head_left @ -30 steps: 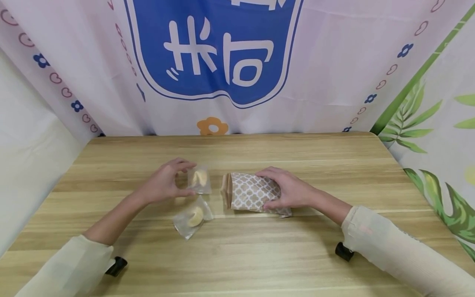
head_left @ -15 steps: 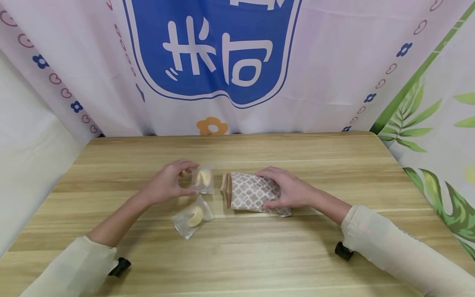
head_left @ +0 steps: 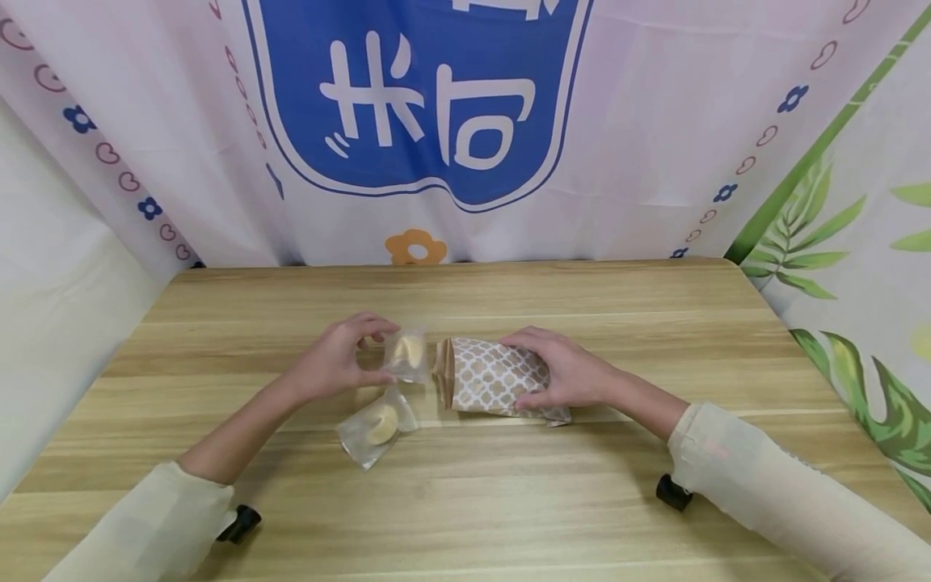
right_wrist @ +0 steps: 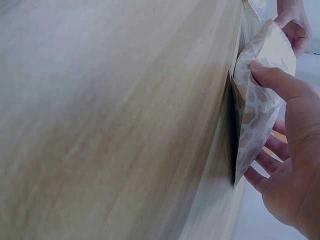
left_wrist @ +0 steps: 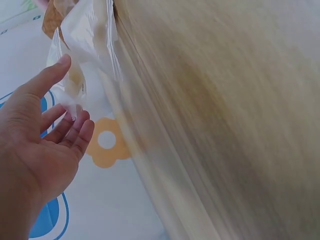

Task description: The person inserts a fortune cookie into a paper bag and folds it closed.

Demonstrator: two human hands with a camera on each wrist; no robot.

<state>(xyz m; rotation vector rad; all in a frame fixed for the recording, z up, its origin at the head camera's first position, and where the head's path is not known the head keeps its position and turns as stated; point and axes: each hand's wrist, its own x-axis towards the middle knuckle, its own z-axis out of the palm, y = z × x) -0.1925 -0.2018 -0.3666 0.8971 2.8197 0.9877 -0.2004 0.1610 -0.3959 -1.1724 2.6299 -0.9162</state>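
Observation:
Between the thumb and fingers of my left hand [head_left: 342, 356] is a fortune cookie [head_left: 409, 351] in a clear wrapper, held by its edges just left of a paper bag. My right hand [head_left: 570, 372] grips the closed end of that tan paper bag [head_left: 490, 376], which has a white lattice pattern and lies on its side, mouth facing left. A second wrapped fortune cookie [head_left: 383, 424] lies on the table, nearer the person. The left wrist view shows the thumb and fingertips at opposite edges of the wrapped cookie [left_wrist: 75, 82]. In the right wrist view, thumb and fingers span the bag [right_wrist: 257, 110].
The wood-grain table [head_left: 509, 501] reaches back to a white curtain [head_left: 640, 162] with a blue printed emblem. A leaf-patterned cloth [head_left: 858, 307] hangs at the right. Black clips [head_left: 675, 492] stick out from both sleeves.
My left hand has moved a little to the right with the wrapped fortune cookie, closer to the bag's mouth. The right hand, the bag and the second cookie have stayed in place.

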